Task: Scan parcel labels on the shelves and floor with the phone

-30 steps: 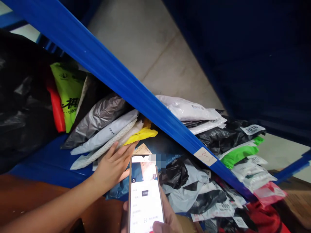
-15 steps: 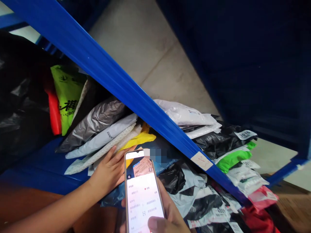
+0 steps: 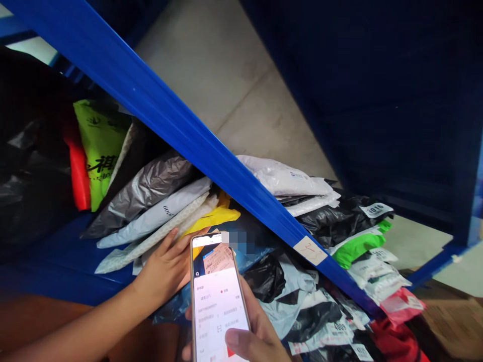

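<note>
Beam slants across bagged parcels; right hand grips phone, partly hiding spread left hand.

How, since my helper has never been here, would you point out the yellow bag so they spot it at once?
Find the blue beam slanting from upper left to lower right. Under its middle, just above the phone and the left hand, the yellow bag pokes out beside the white bags. Its bright yellow sets it apart from those pale neighbours.

The phone lost its dark pop-up — previewed label sharper.
</note>
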The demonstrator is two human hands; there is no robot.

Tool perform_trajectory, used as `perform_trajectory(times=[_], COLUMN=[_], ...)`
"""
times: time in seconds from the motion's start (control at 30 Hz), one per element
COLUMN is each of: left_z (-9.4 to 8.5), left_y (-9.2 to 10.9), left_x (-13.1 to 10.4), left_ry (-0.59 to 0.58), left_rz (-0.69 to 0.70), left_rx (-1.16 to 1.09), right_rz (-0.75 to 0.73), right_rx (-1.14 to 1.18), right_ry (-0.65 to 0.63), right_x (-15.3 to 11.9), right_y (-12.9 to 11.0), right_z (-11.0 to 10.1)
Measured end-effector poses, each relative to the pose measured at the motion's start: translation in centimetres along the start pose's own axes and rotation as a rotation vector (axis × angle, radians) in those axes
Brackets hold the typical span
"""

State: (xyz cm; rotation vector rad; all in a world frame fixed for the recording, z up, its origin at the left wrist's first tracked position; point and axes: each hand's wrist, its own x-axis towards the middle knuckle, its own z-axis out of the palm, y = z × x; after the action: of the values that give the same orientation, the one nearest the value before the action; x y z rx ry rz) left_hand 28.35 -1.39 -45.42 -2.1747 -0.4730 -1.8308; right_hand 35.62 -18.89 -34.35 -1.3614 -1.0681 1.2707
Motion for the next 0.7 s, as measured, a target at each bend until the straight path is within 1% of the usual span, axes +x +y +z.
perform_trajectory(times=[0.23,0.4,0.5,0.7], left_z=[-0.1,-0.2,-0.06,0.02], left_y=[0.08,0.11,0.11,0.2], left_x=[0.24,0.21,0.13,0.03], left_ry=[0.01,-0.022,-0.02,-0.026], left_rz=[0.014,0.007,0.01,0.03], left_rx=[0.01,0.021,0.041,0.084], right_rz=[-0.012,-0.01,-0.012,0.015], right_rx=[0.022,0.012,0.003,0.056], right_ry=[-0.011,-0.006,0.001,-0.009], right_x=[0.13,0.14,0.18,-0.4], right_y=[0.13,0.34,0.33,-0.22], right_z=[-0.05,-0.32,-0.34,0.6])
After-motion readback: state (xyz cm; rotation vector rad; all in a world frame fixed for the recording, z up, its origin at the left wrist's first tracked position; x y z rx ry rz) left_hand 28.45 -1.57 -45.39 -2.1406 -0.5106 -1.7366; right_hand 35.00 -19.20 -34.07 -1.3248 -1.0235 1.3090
